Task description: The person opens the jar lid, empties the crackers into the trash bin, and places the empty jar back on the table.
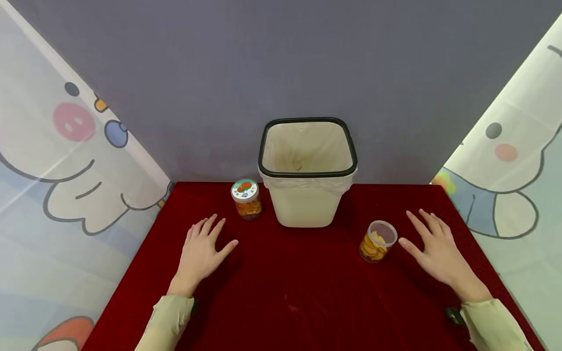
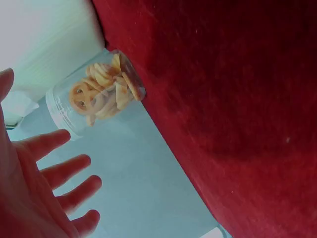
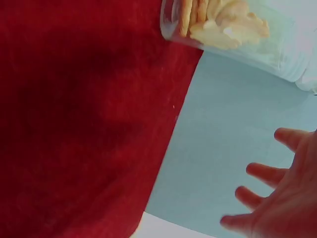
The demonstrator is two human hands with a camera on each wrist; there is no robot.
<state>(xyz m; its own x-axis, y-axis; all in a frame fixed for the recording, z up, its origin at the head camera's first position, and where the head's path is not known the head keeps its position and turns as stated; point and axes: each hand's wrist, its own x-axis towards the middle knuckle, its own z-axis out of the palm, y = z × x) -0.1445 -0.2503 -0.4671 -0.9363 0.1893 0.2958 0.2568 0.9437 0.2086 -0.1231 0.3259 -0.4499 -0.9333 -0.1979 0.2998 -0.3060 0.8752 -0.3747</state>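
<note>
Red, velvety cloth (image 1: 298,292) under both hands. Left hand (image 1: 199,256): fingers extended and spread, thumb out toward the centre, nothing held. Right hand (image 1: 441,258): likewise spread, thumb toward the centre, nothing held.

Item 1: clear cylindrical jar with a green-and-white printed lid (image 1: 249,207), golden snacks inside; the left wrist view shows pretzel-like shapes. It lies ahead of the left hand and to its right, past the index fingertip, not touching.

Item 2: clear cylindrical jar of pale yellow biscuits (image 1: 374,246), without a printed top; cannot tell whether a transparent lid covers it. It is just left of the right thumb tip, apart from it.

Key relation: each jar lies on the inner side of its nearer hand, long axis vertical, base on cloth. The right hand's gap looks the narrower, judging from the head view.

Also: cream plastic bin with a black rim and thin liner (image 1: 304,204), beyond and between the hands, nearer the left hand's jar.
</note>
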